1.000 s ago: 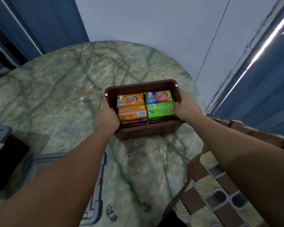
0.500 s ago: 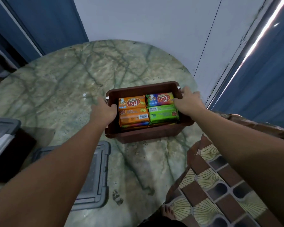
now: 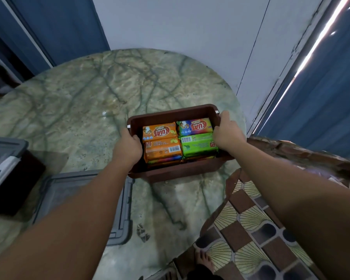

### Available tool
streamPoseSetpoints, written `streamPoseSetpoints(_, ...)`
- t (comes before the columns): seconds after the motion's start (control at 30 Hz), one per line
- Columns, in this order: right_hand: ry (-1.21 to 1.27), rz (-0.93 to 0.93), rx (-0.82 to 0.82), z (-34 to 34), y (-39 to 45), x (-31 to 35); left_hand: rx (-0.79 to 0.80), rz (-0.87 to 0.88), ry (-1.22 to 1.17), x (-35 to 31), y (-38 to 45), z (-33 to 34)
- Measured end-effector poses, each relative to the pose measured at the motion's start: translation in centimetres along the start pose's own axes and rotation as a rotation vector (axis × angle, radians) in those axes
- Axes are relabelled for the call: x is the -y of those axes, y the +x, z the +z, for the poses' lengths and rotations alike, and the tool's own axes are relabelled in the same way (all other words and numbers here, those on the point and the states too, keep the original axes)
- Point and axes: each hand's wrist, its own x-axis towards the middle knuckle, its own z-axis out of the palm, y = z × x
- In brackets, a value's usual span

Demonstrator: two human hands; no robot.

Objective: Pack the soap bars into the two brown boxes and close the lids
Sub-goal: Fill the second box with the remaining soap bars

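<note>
An open brown box (image 3: 171, 114) sits at the right side of the round marble table (image 3: 85, 102). It is filled with wrapped soap bars: two orange ones (image 3: 160, 140) on the left, a multicoloured one (image 3: 194, 126) and a green one (image 3: 197, 145) on the right, with more beneath. My left hand (image 3: 127, 147) grips the box's left rim. My right hand (image 3: 226, 134) grips its right rim. A grey lid (image 3: 121, 209) lies flat on the table near me, partly under my left forearm. A second brown box (image 3: 10, 174) with a grey lid on it stands at the far left.
A white wall and blue panels rise behind the table. A patterned tiled floor (image 3: 251, 229) lies to the right, with my bare foot (image 3: 203, 259) at the bottom. A brown ledge (image 3: 291, 150) runs along the right.
Both hands shifted on the box rims and the box has slid a little towards me and slightly right. The view tilted down, showing more of the grey lid.
</note>
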Motion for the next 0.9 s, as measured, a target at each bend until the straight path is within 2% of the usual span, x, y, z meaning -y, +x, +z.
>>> streamPoseSetpoints(0.5, -0.008, 0.027, -0.050, 0.6, -7.7, -1.5, 0.027, 0.066, 0.051, 2.7, -5.6, -1.8)
streamPoseSetpoints(0.77, -0.002, -0.012, -0.033, 0.3, -9.7, -2.3, -0.011, 0.043, 0.027, 3.8, -7.9, -1.7)
streamPoseSetpoints(0.9, -0.059, 0.025, -0.070, 0.1, -10.2, -2.3, 0.040, 0.018, 0.032, 3.5, -8.5, -2.0)
